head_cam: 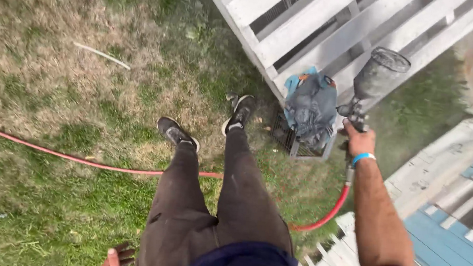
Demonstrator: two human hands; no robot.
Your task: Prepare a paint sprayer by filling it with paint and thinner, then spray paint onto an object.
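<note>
**Spray gun held out over white slatted woodwork**

Right hand (359, 141) is clamped on the grip of a spray gun (373, 85), whose grey cup tilts up and away toward the white slatted panel (314, 26) just beyond. A red air hose (74, 157) runs from below the gun, behind the legs, and across the grass (54, 66). Left hand (113, 262) hangs low at the frame edge, well apart, apparently empty; its closure cannot be told. A bundled grey cloth (310, 108) on a wire crate (295, 144) sits beside the gun.
</note>
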